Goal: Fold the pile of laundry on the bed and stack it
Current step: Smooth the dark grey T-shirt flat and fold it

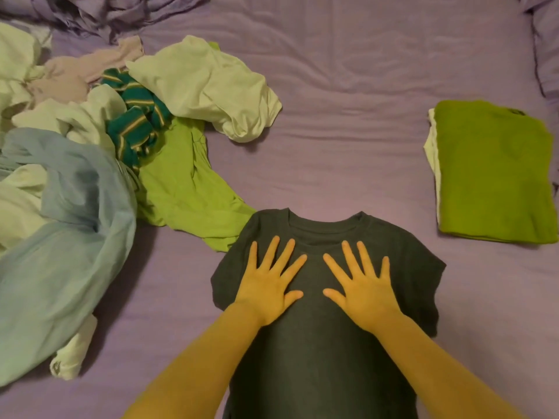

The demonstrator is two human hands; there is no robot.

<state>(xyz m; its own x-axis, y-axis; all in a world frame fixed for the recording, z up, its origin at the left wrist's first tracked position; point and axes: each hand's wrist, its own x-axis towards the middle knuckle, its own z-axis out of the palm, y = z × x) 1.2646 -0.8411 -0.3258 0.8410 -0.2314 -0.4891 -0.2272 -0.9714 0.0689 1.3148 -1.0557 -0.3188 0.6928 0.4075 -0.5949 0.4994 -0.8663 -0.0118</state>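
A dark grey T-shirt (317, 358) lies spread flat on the bed in front of me, its collar pointing away. My left hand (269, 285) and my right hand (363, 288) both rest flat on its chest just below the collar, fingers straight and spread. To the left sits the unfolded laundry pile (90, 131): a light blue garment (66, 237), a lime green shirt (184, 189), a white shirt (205, 86) and a green striped piece (136, 125). At the right lies a folded stack (496, 173), a green shirt on top of a white one.
The purple bed sheet (348, 101) covers the whole surface. Bunched purple bedding (90, 10) lies at the far left, and a purple pillow (547, 40) sits at the far right edge.
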